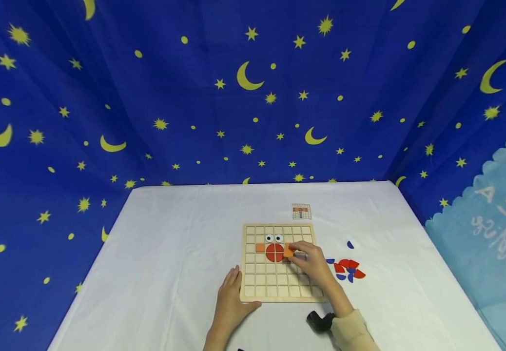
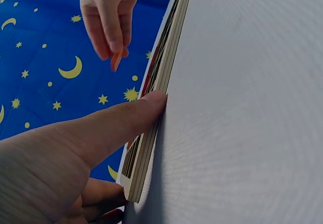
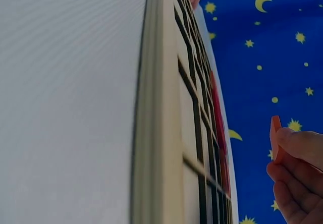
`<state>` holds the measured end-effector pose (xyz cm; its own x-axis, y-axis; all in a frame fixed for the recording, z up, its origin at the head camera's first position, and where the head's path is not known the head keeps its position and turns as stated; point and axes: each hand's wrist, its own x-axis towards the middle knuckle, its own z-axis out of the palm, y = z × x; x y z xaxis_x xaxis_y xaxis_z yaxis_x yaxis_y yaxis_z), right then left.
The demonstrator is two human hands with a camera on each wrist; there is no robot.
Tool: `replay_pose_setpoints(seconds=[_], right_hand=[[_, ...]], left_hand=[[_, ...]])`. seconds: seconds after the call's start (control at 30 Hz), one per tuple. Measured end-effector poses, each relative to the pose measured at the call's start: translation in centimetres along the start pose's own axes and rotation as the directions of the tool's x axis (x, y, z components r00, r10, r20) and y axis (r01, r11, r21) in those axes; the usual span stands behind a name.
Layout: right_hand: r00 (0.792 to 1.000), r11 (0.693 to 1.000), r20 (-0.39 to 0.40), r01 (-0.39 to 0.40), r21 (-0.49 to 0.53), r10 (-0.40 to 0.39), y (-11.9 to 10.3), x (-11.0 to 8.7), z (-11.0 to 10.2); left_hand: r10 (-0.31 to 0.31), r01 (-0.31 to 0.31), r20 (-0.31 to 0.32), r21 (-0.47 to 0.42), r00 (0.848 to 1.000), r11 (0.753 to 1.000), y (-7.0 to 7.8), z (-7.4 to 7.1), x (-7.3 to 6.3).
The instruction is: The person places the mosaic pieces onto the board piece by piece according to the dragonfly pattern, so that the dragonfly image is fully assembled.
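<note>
While the board [image 1: 271, 279] lies flat, right fingers [image 1: 304, 246] pinch a tile [image 3: 274, 139]

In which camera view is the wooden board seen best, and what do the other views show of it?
The head view: it shows the wooden board from above, nearly whole, though the right hand covers part. The left wrist view shows it almost edge-on; the right wrist view shows only part of it, steeply slanted.

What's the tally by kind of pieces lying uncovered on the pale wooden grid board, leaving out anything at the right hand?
White round eye pieces with black pupils: 2
Red quarter-circle pieces: 4
Orange square pieces: 1
Total: 7
Not counted: the orange piece pinched by the right hand.
</note>
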<state>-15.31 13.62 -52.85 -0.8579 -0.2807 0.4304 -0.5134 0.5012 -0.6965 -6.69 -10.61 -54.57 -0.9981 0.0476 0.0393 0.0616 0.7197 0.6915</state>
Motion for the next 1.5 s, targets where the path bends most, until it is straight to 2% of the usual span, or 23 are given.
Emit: replay_pose_setpoints(seconds=[0.13,0.27,0.47,0.6,0.87,1.07,1.3,1.5], right_hand=[[1.000,0.999,0.011,-0.016,0.030,0.016,-0.3,0.7,0.8],[0.997,0.996,0.059,-0.057,0.064,0.054,-0.9,1.1,1.5],[0.993,0.996,0.113,-0.044,0.080,0.035,-1.3,1.7,2.7],[0.992,0.998,0.124,-0.036,0.053,0.029,-1.5,1.9,3.5],[0.985,0.994,0.139,-0.104,0.030,0.099,-2.0,2.2,4.7],[0.984,0.994,0.144,-0.107,-0.014,0.108,-2.0,2.6,5.6],[0.970,0.987,0.182,-0.157,-0.045,0.163,-1.8,2.7,6.3],[0.967,0.987,0.204,-0.142,-0.074,0.154,-1.6,2.7,6.7]], left_hand=[[0.013,-0.013,-0.014,0.009,1.000,1.000,-0.1,0.1,0.1],[0.019,-0.019,-0.017,0.008,1.000,1.000,0.0,0.1,0.1],[-0.003,0.003,0.000,-0.007,1.000,1.000,0.1,-0.1,0.0],[0.004,-0.004,-0.005,-0.002,1.000,1.000,0.1,-0.1,-0.1],[-0.015,0.015,0.027,-0.010,1.000,1.000,0.1,0.0,-0.2],[-0.013,0.014,0.033,-0.007,0.999,1.000,0.0,-0.1,0.0],[-0.003,0.003,0.018,0.009,1.000,1.000,-0.1,0.0,0.0],[-0.007,0.007,0.014,0.012,1.000,1.000,0.1,-0.1,-0.1]])
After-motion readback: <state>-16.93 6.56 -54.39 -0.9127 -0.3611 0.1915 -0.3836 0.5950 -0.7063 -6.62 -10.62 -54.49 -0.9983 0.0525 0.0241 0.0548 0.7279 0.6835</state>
